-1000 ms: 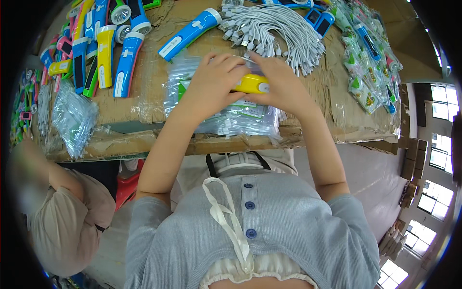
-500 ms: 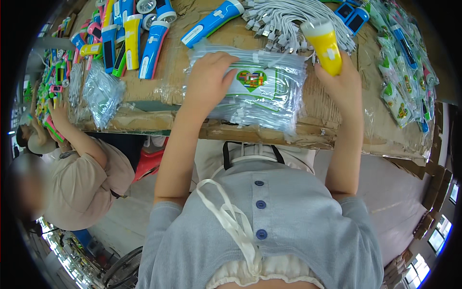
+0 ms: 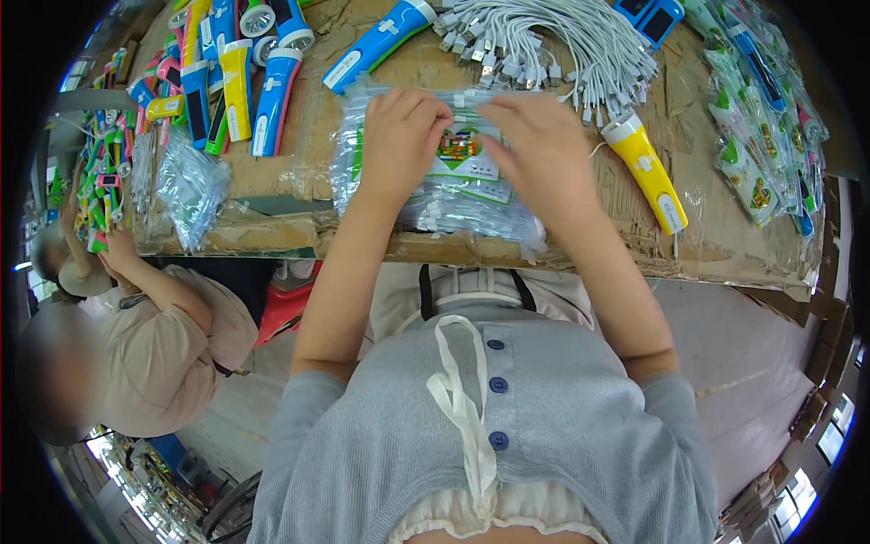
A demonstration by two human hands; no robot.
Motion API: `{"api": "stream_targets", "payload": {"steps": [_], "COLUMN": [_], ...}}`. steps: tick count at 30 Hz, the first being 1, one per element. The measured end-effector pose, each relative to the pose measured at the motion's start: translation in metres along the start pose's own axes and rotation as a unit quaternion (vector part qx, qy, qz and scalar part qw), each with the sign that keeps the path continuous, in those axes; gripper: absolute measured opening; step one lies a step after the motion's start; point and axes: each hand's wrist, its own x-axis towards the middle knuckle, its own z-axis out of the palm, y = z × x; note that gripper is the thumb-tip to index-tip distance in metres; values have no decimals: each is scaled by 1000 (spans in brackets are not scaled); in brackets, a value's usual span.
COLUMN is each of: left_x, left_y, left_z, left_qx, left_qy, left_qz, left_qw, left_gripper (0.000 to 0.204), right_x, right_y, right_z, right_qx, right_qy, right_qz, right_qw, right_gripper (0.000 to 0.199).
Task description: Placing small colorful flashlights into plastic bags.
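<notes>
Bags [image 3: 446, 214] by the bench's front edge [image 3: 281, 222] look light, slippery, best corner-pinched; right hand [image 3: 542, 152] spread, left hand [image 3: 399, 140] curled, grip unclear.

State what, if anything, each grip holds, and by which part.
Cannot be told: the left grip and right grip are over the plastic bags, but any pinch is unclear. The yellow flashlight lies unheld.
</notes>
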Motion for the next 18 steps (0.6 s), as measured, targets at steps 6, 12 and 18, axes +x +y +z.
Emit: {"api": "stream_targets", "payload": {"steps": [6, 12, 18], "left_x": [-3, -4, -2], "left_y": [5, 2, 1], "left_z": [-3, 0, 0], "left_qx": [-12, -54, -66], "left_qy": [24, 33, 53], "left_qz": [10, 7, 20], "left_qw": [1000, 998, 996], "left_gripper": [13, 11, 10], "right_x": [8, 5, -10], "right_y": [4, 11, 21], "right_z": [22, 21, -44], "right_qx": [-24, -23, -65], "right_qy": [-67, -88, -187], "right_qz": [-27, -40, 19], "right_qw": [997, 995, 980], "right_gripper": [14, 10, 12]}}
